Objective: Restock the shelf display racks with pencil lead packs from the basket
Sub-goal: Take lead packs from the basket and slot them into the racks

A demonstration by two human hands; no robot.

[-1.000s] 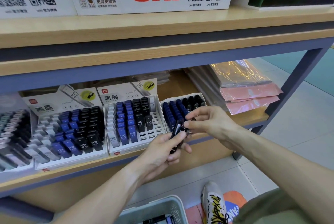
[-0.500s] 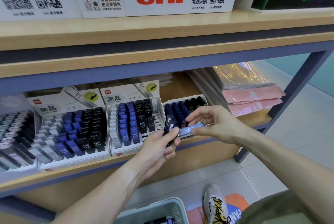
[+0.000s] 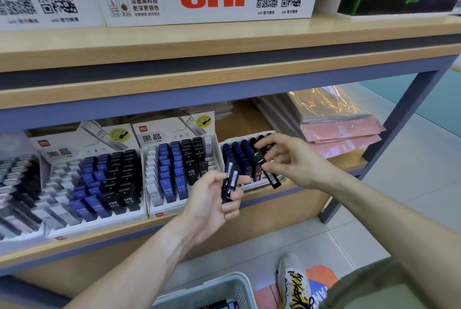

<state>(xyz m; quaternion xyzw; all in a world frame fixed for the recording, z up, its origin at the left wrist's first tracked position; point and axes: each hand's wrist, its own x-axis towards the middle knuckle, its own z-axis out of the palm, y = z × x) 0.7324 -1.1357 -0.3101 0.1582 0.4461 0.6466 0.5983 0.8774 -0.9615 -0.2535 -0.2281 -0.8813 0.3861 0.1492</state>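
Head view: slim black rectangular lead pack [image 3: 270, 175]

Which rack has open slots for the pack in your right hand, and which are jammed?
Middle rack: bare slots right of its black packs. Left rack and small right rack look packed. Right hand pinches a black pack; left hand holds spares.

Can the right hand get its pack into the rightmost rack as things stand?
Probably yes: the right hand pinches a black pack directly over the rightmost rack, with nothing between them.
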